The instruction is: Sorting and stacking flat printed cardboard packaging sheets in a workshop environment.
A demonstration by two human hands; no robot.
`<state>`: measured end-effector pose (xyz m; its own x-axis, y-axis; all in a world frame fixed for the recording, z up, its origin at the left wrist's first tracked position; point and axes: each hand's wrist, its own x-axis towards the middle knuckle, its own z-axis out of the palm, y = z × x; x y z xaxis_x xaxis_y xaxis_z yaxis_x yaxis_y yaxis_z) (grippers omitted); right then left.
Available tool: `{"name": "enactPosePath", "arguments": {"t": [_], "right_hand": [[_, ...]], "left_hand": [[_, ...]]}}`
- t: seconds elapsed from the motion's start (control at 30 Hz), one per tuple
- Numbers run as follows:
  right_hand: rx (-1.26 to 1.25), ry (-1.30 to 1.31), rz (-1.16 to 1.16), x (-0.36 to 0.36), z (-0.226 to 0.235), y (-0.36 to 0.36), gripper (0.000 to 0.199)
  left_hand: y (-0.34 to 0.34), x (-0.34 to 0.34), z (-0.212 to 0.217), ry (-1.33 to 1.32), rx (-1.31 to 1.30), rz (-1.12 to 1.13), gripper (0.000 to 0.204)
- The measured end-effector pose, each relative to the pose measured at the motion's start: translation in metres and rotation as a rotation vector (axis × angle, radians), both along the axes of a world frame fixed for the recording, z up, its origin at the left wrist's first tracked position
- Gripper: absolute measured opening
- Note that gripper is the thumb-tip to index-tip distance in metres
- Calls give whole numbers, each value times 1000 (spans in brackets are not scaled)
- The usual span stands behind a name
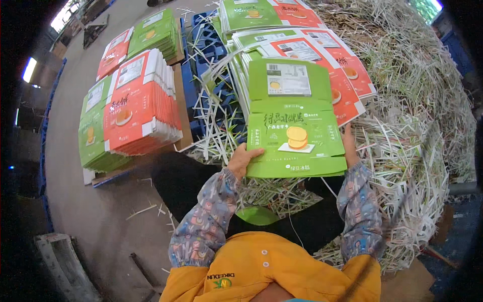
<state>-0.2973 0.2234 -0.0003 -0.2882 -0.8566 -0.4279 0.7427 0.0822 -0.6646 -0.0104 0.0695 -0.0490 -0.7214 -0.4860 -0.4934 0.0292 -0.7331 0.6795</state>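
A flat green printed carton [297,118], with a picture of yellow round cakes and a white label panel, lies across both hands in front of me. My left hand [243,160] grips its lower left edge, thumb on top and the other fingers mostly beneath. At its right edge, my right hand [350,145] is closed, with most of its fingers hidden. Whether a single sheet or several are held, I cannot tell. The carton's far end overlaps a stack of green cartons [241,80]. Beside that stack, red flat cartons [347,65] lie fanned out.
At left, red cartons [133,103] and green cartons [93,126] stand in tall stacks on cardboard. A blue pallet [201,43] strewn with paper strips lies between stacks. A large heap of shredded trimmings [402,100] fills the right. Grey floor [70,166] shows at left.
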Motion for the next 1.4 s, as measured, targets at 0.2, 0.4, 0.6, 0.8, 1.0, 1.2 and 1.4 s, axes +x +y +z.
{"name": "enactPosePath", "arguments": {"t": [0.2, 0.4, 0.6, 0.8, 1.0, 1.2, 1.4], "right_hand": [[112, 672, 61, 33, 71, -13, 38], [82, 1204, 160, 84, 172, -23, 32], [160, 1589, 284, 116, 201, -33, 35], [225, 1596, 256, 110, 188, -42, 43], [156, 1624, 311, 105, 202, -41, 44], [-70, 1063, -121, 93, 190, -23, 39], [-49, 724, -330, 86, 26, -18, 33]], "left_hand": [[10, -5, -8, -62, -63, 72, 38], [36, -29, -1, 244, 192, 4, 43], [61, -55, -11, 474, 202, -77, 43], [73, -63, -9, 279, 298, -158, 44], [63, -68, -1, 393, 191, -63, 40], [7, -26, 79, 140, -453, 296, 36], [-10, 26, -11, -67, -134, 842, 51]]}}
